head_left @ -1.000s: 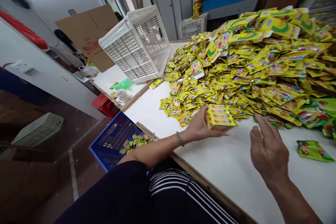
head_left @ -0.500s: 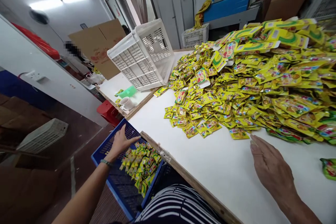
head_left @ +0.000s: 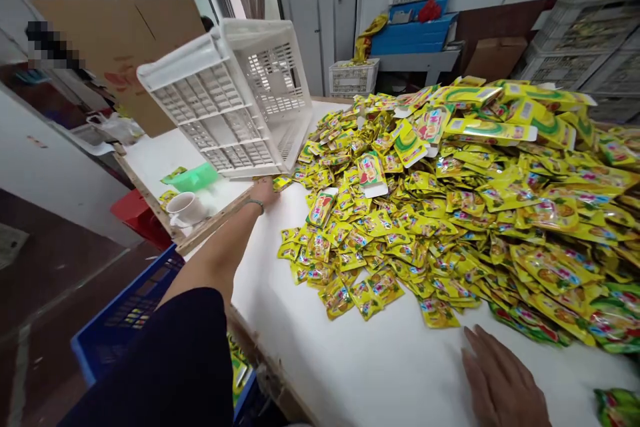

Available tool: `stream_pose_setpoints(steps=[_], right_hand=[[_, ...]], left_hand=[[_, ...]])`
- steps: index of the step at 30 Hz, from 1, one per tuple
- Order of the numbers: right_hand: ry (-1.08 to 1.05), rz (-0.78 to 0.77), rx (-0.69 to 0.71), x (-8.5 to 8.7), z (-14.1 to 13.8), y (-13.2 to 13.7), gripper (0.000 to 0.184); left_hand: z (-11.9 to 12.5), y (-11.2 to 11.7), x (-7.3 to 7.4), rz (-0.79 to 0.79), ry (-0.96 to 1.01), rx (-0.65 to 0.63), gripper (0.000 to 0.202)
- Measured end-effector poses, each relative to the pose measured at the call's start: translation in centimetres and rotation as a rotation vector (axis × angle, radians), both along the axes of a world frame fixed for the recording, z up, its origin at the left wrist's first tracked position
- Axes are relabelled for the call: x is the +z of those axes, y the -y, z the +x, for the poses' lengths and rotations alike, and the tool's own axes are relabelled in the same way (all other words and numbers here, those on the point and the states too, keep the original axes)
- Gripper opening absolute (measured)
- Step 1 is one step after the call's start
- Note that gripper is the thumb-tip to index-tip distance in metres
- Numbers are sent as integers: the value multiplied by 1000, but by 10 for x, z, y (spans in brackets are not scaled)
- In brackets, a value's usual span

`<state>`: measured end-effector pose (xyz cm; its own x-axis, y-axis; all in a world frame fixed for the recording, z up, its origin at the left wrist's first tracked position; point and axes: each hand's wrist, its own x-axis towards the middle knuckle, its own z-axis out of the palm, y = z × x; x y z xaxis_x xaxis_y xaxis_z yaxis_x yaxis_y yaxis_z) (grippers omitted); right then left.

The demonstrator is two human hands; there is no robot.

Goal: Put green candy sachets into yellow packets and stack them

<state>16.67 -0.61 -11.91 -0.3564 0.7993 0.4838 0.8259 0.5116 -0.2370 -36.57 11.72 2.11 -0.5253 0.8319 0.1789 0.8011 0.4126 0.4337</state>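
A big heap of small yellow sachets (head_left: 450, 213) covers the white table (head_left: 350, 367). My left hand (head_left: 264, 191) is stretched far out to the table's left edge, just under the tipped white plastic crate (head_left: 235, 100). It touches a lone yellow sachet (head_left: 281, 182) there; its fingers are too small and hidden to read. My right hand (head_left: 500, 380) lies flat on the table near the front of the heap, fingers spread, holding nothing.
A blue crate (head_left: 125, 320) with some sachets stands on the floor below the table's left edge. A white mug (head_left: 185, 208) and a green tub (head_left: 193, 178) sit on a lower side table. Cardboard (head_left: 125, 33) and stacked crates (head_left: 575, 60) line the back.
My left hand held a stack of sachets, dropped it into the blue crate, and has now reached up to the table beside the white crate. The right hand stayed flat on the table.
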Motion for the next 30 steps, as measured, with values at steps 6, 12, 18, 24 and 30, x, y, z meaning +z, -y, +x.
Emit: stream_pose_setpoints(steps=[6,12,18,24,30], right_hand=[[78,-1,-22,11,-5,3,45],[86,33,-26,13,-10,2,46],[63,87,-26,15,-12,2,50],[59,100,-16,15,-13,1,49],[59,87,-55,18,-17,2,49]], left_hand=[[0,-9,-9,-86,-25,-50,52],[-5,6,-6,-182,-125,3,47],[-10,15,-26,-269,-233,22,31],[-2,26,-38,-298,-263,-26,39],[18,17,-33,-192,-192,35,70]])
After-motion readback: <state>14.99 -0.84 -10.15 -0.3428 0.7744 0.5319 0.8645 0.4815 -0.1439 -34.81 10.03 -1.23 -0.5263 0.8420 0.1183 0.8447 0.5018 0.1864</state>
